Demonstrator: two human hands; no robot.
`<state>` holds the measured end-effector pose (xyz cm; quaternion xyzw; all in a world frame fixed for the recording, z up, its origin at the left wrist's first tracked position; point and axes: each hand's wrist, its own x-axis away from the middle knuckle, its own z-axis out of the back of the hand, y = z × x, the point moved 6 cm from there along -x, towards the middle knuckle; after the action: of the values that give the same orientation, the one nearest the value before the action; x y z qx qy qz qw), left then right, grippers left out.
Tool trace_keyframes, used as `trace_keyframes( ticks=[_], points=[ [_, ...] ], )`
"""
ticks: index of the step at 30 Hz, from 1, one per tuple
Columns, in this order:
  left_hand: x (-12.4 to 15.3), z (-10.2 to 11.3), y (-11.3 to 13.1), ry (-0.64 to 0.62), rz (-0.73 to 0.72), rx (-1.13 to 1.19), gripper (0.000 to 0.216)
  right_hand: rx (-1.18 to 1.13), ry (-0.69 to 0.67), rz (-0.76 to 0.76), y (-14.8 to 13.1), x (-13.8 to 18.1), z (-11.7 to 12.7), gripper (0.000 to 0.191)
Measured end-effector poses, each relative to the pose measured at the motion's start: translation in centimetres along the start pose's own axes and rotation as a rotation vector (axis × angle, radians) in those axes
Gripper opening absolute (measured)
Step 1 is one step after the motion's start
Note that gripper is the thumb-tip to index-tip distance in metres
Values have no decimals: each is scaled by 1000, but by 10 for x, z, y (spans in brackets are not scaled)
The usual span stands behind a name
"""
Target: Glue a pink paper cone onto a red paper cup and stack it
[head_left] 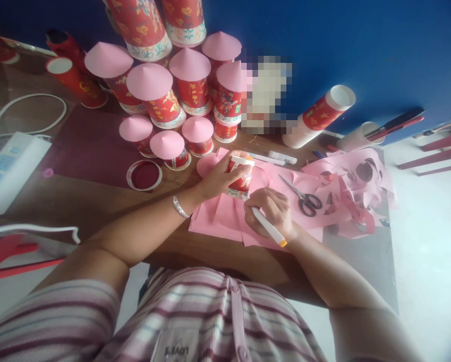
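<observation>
My left hand (219,176) is wrapped round a red and white paper cup (241,177) that stands upside down on pink paper sheets (219,216). My right hand (272,211) is closed on a white pen with an orange end (268,227), its tip at the foot of the cup. Both hands are near the middle of the brown table (108,201). A silver bracelet (180,206) sits on my left wrist.
Several red cups topped with pink paper cones (150,83) are grouped behind my hands. Scissors (304,197) lie on the pink paper to the right, beside pink cuttings (355,193). A glue stick (281,157), a lying cup stack (318,116), a red lid (145,175) and a power strip (10,168) are nearby.
</observation>
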<state>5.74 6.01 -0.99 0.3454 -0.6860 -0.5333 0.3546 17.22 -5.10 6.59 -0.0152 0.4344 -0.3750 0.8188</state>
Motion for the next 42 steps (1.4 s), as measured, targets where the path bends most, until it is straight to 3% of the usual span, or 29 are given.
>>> trace_keyframes(
  ticks=[29, 42],
  points=[
    [-1, -2, 3, -50, -82, -91, 47, 25, -7, 3, -1, -3, -1, 22],
    [-1, -3, 2, -52, -51, -46, 53, 32, 22, -7, 2, -3, 1, 23]
  ],
)
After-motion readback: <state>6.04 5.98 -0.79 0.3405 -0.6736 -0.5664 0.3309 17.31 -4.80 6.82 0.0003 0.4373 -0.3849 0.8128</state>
